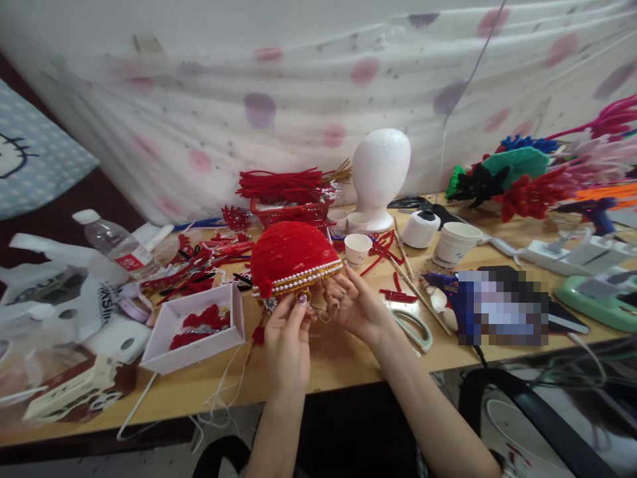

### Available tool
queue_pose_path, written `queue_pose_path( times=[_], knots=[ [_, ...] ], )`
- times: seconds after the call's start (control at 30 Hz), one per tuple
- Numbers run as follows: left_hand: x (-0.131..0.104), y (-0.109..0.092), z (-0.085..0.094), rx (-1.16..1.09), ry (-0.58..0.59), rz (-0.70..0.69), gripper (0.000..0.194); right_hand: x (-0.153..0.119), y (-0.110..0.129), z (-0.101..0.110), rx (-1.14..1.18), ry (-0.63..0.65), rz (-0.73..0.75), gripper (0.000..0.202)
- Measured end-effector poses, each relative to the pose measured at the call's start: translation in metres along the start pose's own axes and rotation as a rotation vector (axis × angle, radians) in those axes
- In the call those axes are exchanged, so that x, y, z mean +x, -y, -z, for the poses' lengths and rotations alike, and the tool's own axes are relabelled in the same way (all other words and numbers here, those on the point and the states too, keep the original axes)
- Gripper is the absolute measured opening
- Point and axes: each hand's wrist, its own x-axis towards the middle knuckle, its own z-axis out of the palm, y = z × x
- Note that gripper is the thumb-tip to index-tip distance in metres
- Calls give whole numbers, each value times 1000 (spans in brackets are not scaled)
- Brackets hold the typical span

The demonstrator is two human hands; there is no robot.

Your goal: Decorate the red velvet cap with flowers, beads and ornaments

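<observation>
A red domed cap (296,255) with white bead and gold trim along its rim is held up over the front of the table. My left hand (290,332) is closed at the near side of the rim, its thumb pressed by a small gold ornament (302,294). At the rim's right end, my right hand (355,302) has its fingers curled under and against the cap; some fingertips are hidden. A thin, pale loop hangs between the two hands. Small red pom-poms (258,335) dangle at the cap's left side.
Left of the cap sits a white box (194,332) with red pieces, near a plastic bottle (117,245). Behind stand a white foam head (381,176), a red basket (288,212) and paper cups (357,249). Scissors (412,328), a glue gun (592,211) and a power strip (562,255) lie right.
</observation>
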Motion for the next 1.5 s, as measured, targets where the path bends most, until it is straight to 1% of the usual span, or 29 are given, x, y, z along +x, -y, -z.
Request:
queue_pose_path(
  times=[0.13, 0.23, 0.33, 0.43, 0.53, 0.73, 0.87, 1.07, 1.23, 1.37, 1.5],
  knots=[
    [14, -15, -1, 0, -27, -37, 23, 13, 6, -18, 53, 5, -13, 13],
    [19, -26, -4, -16, -77, -60, 23, 15, 6, -36, 88, 16, -9, 12],
    [10, -30, -6, -51, -86, -39, 27, 10, 4, -48, 126, 2, 11, 8],
    [-5, -25, -11, -85, -91, 13, 29, 6, 2, -53, 155, -20, 19, 6],
    [-10, -20, -18, -120, -90, 21, 22, 3, 2, -57, 182, -38, 23, 7],
    [9, -26, -37, -229, -32, -29, 4, 2, 6, -63, 245, -87, 65, 13],
    [15, -30, -45, -242, -68, -56, 3, 3, 7, -64, 266, -114, 83, 13],
    [16, -32, -49, -227, -77, -46, 4, 5, 7, -65, 258, -123, 95, 13],
    [17, -34, -51, -230, -49, -49, 2, 5, 2, -66, 225, -133, 104, 11],
    [15, -36, -48, -239, -105, -41, 2, 3, -4, -63, 183, -117, 109, 12],
    [8, -36, -41, -192, -133, -37, 5, -2, -12, -59, 132, -119, 143, 10]
  ],
)
